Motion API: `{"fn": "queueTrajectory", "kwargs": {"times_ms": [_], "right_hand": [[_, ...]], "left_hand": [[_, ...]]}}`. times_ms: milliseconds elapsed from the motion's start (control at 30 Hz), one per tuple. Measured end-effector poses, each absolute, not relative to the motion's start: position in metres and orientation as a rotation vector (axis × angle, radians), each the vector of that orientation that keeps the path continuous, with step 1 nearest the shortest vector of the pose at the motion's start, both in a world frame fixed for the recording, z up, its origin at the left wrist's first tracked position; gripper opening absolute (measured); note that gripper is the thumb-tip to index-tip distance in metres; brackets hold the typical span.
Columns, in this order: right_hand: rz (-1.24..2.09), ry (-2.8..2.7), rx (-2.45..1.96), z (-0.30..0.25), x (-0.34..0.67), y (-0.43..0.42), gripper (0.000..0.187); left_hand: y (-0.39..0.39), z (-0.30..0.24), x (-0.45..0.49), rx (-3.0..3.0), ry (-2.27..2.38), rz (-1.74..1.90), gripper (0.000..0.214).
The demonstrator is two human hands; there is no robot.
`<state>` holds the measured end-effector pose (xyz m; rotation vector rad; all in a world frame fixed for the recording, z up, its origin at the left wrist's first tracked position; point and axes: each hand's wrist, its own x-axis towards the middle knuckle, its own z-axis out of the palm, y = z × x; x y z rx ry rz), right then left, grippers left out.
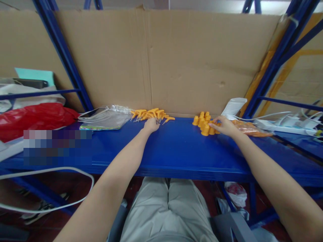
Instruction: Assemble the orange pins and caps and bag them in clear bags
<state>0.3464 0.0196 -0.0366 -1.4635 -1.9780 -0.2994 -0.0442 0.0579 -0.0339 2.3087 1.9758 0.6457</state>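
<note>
My left hand [151, 125] reaches into a loose pile of orange T-handled corkscrews [152, 112] with dark spiral metal shafts. Its fingers are bent and closed around one at the pile's near edge, though the grip is partly hidden. Further right, my right hand [224, 126] is at a cluster of orange cup-shaped plastic pieces [205, 129], which stand with the wider rim down. Thumb and fingers are closed on a piece at the cluster's right side, and the hand covers part of it.
Clear plastic bags [108, 117] lie left of the corkscrews. An orange-filled bag [248, 128], a white holder [234, 106] and a power strip [285, 126] sit to the right. Cardboard [186, 60] backs the blue shelf [174, 148]; blue posts flank it. A red bag [37, 116] lies far left.
</note>
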Motion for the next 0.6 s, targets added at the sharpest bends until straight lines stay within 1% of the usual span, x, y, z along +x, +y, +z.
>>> {"fn": "queueTrajectory", "kwargs": {"times_ms": [133, 300, 433, 600], "right_hand": [[-0.269, -2.086, -1.487, -0.036, 0.349, 0.02, 0.031], [-0.282, -2.139, -1.608, -0.035, 0.345, 0.015, 0.028], [-0.292, -2.185, -1.662, -0.03, 0.339, 0.009, 0.029], [-0.248, -2.118, -1.663, -0.028, 0.334, 0.005, 0.03]], "left_hand": [[0.053, -0.031, -0.041, 2.357, 1.931, 0.621, 0.019], [0.05, -0.028, -0.037, 2.276, 1.928, 0.669, 0.018], [0.049, -0.023, -0.037, 2.094, 1.947, 0.922, 0.016], [0.044, -0.015, -0.038, 1.684, 1.851, 1.43, 0.015]]}}
